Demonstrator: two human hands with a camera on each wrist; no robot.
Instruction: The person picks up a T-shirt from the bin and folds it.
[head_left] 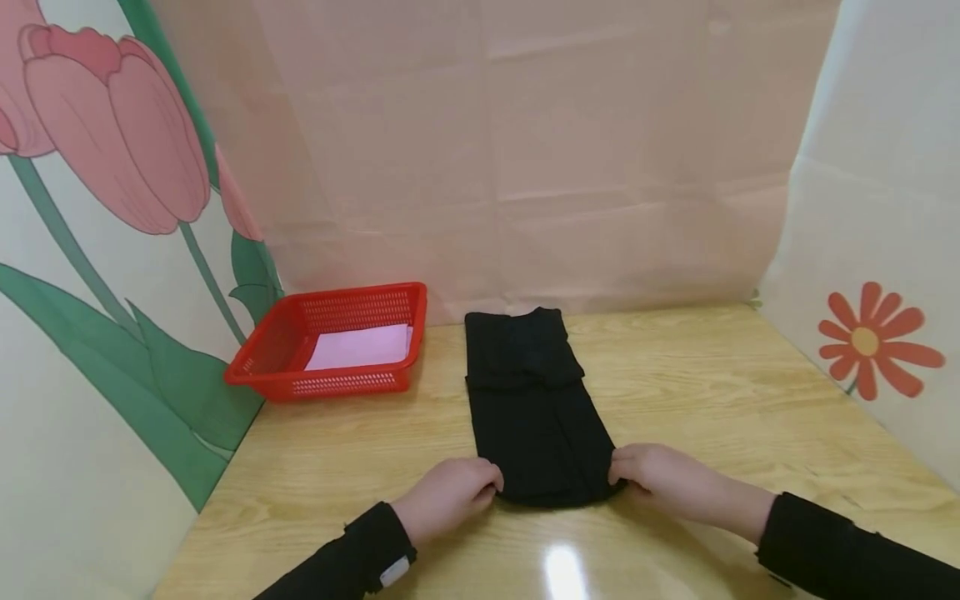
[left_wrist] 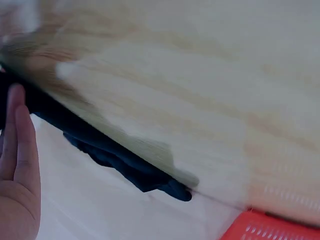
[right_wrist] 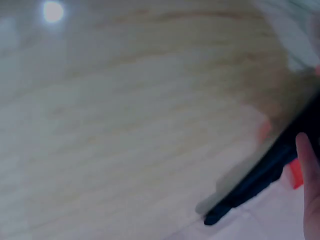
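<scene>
A black folded garment (head_left: 536,425) lies lengthwise on the wooden table, its far part doubled over in a thicker layer and its near edge rounded. At the near left corner my left hand (head_left: 457,496) pinches the cloth between thumb and fingers. My right hand (head_left: 671,479) grips the near right corner in the same way. From the side, the left wrist view shows the garment (left_wrist: 115,150) as a thin dark strip by the left fingers (left_wrist: 22,135). In the right wrist view, a right finger (right_wrist: 305,155) rests against the dark cloth (right_wrist: 255,180).
A red plastic basket (head_left: 345,383) with perforated sides stands at the back left, holding a folded pink cloth (head_left: 360,347). Behind the table (head_left: 690,392) hangs a pinkish backdrop (head_left: 600,150). Flower-printed panels (head_left: 112,358) border both sides.
</scene>
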